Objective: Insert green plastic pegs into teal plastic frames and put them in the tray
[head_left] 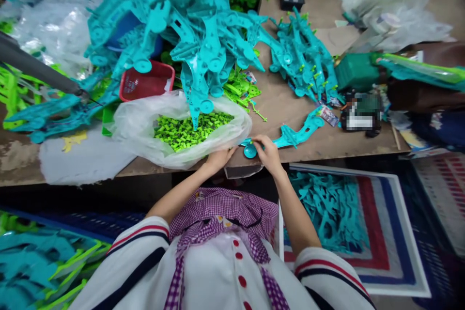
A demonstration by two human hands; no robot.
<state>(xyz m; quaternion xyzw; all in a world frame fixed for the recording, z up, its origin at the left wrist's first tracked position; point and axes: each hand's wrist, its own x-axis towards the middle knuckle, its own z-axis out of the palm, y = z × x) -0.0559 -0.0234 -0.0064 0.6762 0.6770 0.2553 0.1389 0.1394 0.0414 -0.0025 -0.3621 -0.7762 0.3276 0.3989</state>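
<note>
While the front edge of the surface [267, 104] runs just in front of me, a single turquoise part [288, 136] lies close along it, to the right of the bag [136, 128] of small green pieces [181, 133]. Its long axis does not quite follow that edge: from a left end almost at the edge, it slants rightward and away from me, so its far end sits deeper on the surface, short of the smaller turquoise heap [305, 60].

My right hand [268, 152] is the nearer one to the part's length. It comes in over the left end, fingertips bent down at it beside the round disc [250, 151], with most of the part stretching out past my knuckles to the right. Whether these fingers clamp the part or only rest against it, I cannot tell.

My left hand [220, 160] is at the front edge, below the right side of the bag, its fingertips pointing right toward the part's left tip. I cannot tell whether they grip that tip or merely lie just beside it. The two hands are apart, with the disc end between them; from my left hand the part extends to the right, while the bag's mouth opens beyond it, up and to the left.
</note>
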